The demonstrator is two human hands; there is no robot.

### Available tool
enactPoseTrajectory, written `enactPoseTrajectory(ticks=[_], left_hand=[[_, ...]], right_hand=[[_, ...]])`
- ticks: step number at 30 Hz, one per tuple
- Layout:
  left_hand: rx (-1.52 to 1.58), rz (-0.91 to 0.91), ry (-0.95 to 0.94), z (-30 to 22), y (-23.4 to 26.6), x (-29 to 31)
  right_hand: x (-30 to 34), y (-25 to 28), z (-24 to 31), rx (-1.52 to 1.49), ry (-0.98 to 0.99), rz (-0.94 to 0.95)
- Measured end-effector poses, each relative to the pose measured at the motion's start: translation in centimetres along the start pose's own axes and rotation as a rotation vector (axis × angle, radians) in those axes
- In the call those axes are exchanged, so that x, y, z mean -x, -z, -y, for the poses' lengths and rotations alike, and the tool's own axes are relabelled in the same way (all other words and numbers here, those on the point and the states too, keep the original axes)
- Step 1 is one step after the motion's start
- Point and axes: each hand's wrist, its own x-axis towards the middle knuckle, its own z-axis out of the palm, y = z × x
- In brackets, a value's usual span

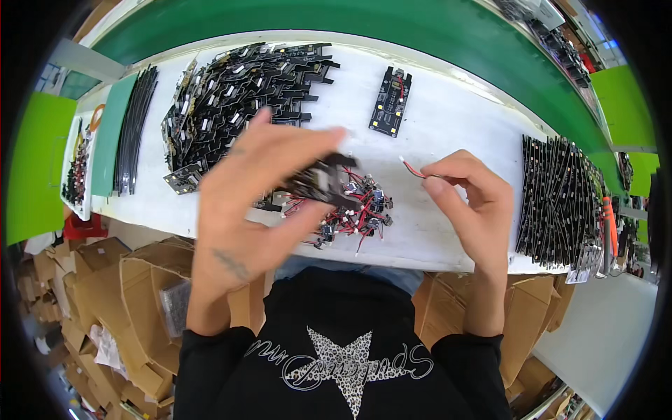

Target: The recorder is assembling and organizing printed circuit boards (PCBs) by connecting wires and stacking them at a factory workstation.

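My left hand [241, 199], smeared by motion, has its thumb and fingers around a black circuit board [316, 183], tilted above the table. In my right hand [477, 199] a short red-and-black wire [411, 168] with a small white plug is pinched between thumb and forefinger. What lies at the wire's other end is hidden by the fingers. Between the hands, a loose pile of small parts with red and black wires [367, 208] rests on the white table [434, 241]. Farther off lies a single black board [390, 105] with a red wire on it.
A large heap of black circuit boards [241, 91] covers the far left of the table. Beside it lie long dark strips [136, 133]. Several rows of boards [560, 199] are stacked at the right edge, by an orange-handled tool [610, 224]. Cardboard boxes [150, 280] stand below.
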Motion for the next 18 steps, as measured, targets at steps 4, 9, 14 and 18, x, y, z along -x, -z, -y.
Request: enactPoseTrajectory(ticks=[4,9,14,18], left_hand=[[-0.001,-0.199,0.136,1.3,2.9,0.6],[-0.008,-0.333,0.101,3.6,8.5,-0.2],[-0.063,-0.259,0.033,3.0,12.0,-2.3],[0.042,-0.127,0.241,6.0,12.6,-5.1]], right_hand=[[0.4,-1.9,-1.2,0.27,0.062,-0.014],[1.4,-3.4,-2.7,0.422,0.12,-0.107],[2.3,-3.0,-3.2,0.382,0.077,-0.156],[2.4,-3.1,-3.4,0.394,0.104,-0.14]])
